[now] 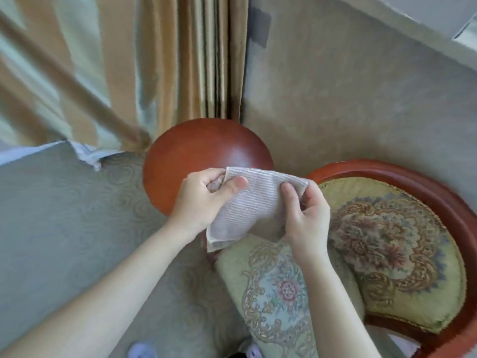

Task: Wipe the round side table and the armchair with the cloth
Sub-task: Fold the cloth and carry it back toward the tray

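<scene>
A pale ribbed cloth (254,202) hangs stretched between both hands, above the gap between table and chair. My left hand (204,200) pinches its upper left corner. My right hand (307,215) grips its right edge. The round side table (196,151) has a glossy red-brown wooden top and stands just beyond the hands, partly hidden by them. The armchair (387,233) sits to the right, with a curved red-brown wooden frame and floral tapestry upholstery on its back and seat cushion.
Gold and pale green curtains (167,60) hang behind the table. A textured beige wall (361,94) runs behind the chair. Patterned grey-green carpet (64,215) covers the floor at left. A white fabric edge (85,153) lies on the floor near the curtain.
</scene>
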Demonstrator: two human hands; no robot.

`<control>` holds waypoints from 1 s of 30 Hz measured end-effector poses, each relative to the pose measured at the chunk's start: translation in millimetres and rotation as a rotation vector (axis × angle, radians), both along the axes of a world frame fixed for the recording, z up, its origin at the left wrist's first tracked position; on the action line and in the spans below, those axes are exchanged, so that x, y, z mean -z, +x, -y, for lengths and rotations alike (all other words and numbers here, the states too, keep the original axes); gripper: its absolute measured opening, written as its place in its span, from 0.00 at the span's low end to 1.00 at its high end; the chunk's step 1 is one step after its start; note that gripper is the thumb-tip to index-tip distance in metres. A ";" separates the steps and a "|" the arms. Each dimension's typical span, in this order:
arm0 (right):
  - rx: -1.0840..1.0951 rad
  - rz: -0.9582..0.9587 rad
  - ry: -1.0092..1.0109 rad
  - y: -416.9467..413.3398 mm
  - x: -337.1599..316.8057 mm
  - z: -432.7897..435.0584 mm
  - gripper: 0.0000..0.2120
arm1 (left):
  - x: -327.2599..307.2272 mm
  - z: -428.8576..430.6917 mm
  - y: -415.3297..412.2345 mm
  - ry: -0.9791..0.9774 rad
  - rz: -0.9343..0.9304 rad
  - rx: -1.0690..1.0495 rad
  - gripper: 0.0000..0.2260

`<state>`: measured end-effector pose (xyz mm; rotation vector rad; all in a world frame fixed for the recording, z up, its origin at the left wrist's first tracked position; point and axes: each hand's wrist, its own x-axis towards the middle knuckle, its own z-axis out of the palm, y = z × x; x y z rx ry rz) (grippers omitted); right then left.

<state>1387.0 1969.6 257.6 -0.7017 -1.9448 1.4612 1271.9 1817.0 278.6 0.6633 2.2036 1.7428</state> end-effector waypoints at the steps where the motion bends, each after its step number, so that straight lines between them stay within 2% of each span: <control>1: -0.029 0.004 0.062 -15.0 -12.8 21.4 0.11 | -9.2 24.9 -4.7 0.020 0.017 -0.060 0.27; 4: -0.140 -0.005 0.178 -55.9 -41.1 91.6 0.16 | -31.6 103.3 -19.7 0.099 0.032 -0.221 0.23; 8: -0.224 -0.086 0.260 -102.7 -70.2 194.5 0.16 | -55.8 207.8 -44.0 0.149 -0.046 -0.404 0.14; 10: -0.251 -0.131 0.289 -125.2 -78.6 247.6 0.17 | -62.0 259.7 -55.6 0.152 -0.076 -0.454 0.18; 14: -0.263 -0.192 0.319 -168.9 -88.2 344.3 0.15 | -73.8 361.5 -84.7 0.159 -0.132 -0.501 0.34; 16: -0.312 -0.182 0.306 -188.7 -89.4 384.2 0.14 | -81.0 407.9 -92.7 0.103 -0.230 -0.526 0.33; 19: -0.391 -0.194 0.290 -216.2 -95.5 437.8 0.14 | -83.1 468.1 -111.3 -0.085 -0.357 -0.575 0.32; 21: -0.469 -0.234 0.259 -234.1 -100.4 474.4 0.17 | -76.6 503.1 -132.6 -0.126 -0.304 -0.656 0.21; 23: -0.591 -0.248 0.198 -254.5 -104.6 511.1 0.19 | -68.6 533.7 -154.8 -0.065 -0.170 -0.702 0.14; 25: -0.730 -0.222 0.116 -279.6 -103.5 542.8 0.16 | -59.4 565.9 -174.9 -0.035 -0.106 -0.760 0.15; 28: -0.907 -0.112 0.061 -330.2 -89.9 580.5 0.11 | -55.1 619.1 -212.0 0.002 -0.054 -0.770 0.27; 30: -0.986 -0.049 0.043 -373.1 -74.9 605.6 0.02 | -60.0 655.3 -241.4 -0.018 -0.057 -0.716 0.26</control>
